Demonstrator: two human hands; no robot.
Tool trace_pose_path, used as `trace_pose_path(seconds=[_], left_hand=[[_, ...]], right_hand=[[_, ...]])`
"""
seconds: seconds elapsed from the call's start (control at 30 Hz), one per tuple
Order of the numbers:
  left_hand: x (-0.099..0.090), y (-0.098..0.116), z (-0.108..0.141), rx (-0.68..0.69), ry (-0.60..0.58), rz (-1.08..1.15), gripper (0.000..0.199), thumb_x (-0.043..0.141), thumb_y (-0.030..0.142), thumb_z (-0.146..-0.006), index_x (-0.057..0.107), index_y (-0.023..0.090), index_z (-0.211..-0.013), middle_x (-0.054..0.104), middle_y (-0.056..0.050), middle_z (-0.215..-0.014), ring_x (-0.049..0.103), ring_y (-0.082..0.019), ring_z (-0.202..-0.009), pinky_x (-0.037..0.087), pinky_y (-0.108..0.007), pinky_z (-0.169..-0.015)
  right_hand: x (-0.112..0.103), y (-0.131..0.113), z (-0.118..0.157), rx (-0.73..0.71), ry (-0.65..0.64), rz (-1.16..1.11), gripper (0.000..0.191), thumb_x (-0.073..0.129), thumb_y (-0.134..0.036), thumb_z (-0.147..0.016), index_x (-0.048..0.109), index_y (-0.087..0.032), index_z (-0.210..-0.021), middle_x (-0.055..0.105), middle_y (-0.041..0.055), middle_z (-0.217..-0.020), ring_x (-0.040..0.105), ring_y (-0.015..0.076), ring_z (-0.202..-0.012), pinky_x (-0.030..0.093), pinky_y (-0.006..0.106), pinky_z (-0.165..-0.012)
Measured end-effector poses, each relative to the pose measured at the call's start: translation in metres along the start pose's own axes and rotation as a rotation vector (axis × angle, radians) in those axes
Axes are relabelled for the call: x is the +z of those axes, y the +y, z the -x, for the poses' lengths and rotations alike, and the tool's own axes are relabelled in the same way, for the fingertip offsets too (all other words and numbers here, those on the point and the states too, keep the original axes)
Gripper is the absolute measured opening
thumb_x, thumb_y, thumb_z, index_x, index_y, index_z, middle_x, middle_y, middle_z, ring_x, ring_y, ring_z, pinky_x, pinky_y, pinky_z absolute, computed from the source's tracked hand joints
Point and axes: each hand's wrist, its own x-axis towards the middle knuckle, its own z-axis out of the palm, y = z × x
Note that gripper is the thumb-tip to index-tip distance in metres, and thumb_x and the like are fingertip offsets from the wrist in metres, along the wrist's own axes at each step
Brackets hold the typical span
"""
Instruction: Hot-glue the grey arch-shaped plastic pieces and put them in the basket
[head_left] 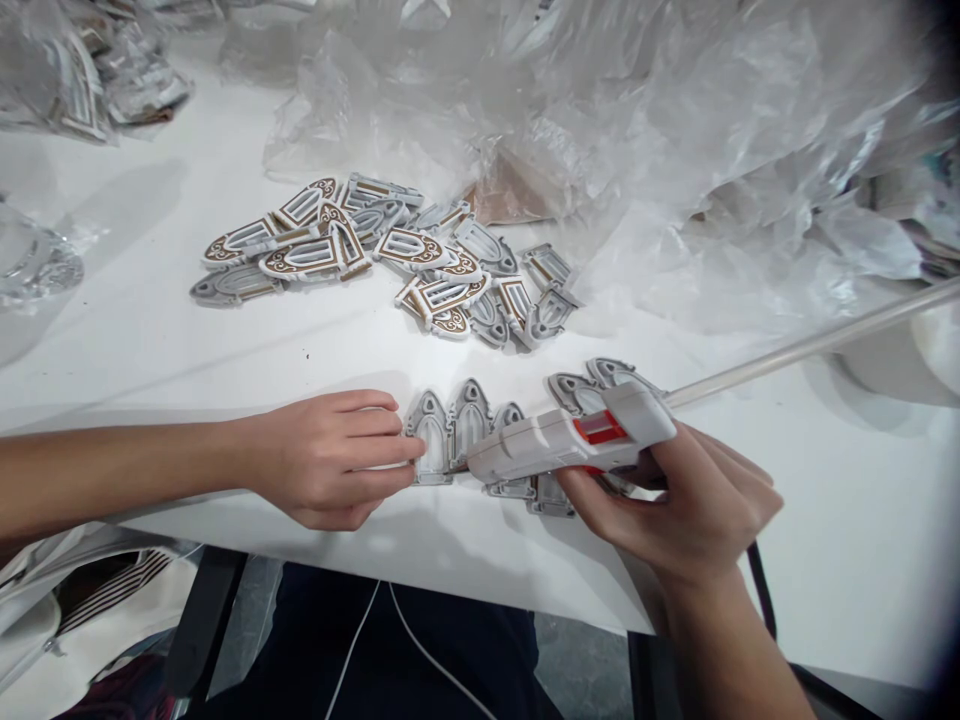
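My right hand [682, 500] is wrapped round a white and red glue gun [547, 445] with a long clear glue stick in its rear. Its front end points left, over a row of small grey arched pieces. My left hand [337, 460] lies at the left end of this row, fingertips against the leftmost arched piece [430, 440]; its fingers are bent close together, and whether they grip the piece cannot be made out. Another arched piece [471, 425] stands out beside it. Several more lie partly hidden under the gun, back sides up.
Behind the row is a pile of white and gold arched pieces [409, 248] on the white table [187, 370]. Clear plastic bags [675, 130] cover the back and right. A bagged bundle [82, 80] lies back left. Cables hang below the table edge.
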Motion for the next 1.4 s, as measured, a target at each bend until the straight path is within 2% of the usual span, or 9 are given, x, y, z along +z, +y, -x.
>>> trace_pose_path(seconds=[1.4], left_hand=[[-0.0004,0.0000,0.0000,0.005,0.005,-0.005,0.018,0.053,0.021,-0.082,0.063,0.015,-0.095,0.070,-0.008,-0.107,0.063,-0.016,-0.087,0.051,-0.035,-0.088]], right_hand=[[0.0011,0.0002,-0.0014,0.001,0.008,0.009,0.033,0.073,-0.026,-0.065,0.040,-0.019,-0.068,0.035,-0.0066,-0.050,0.032,0.0051,-0.045,0.030,0.023,-0.045]])
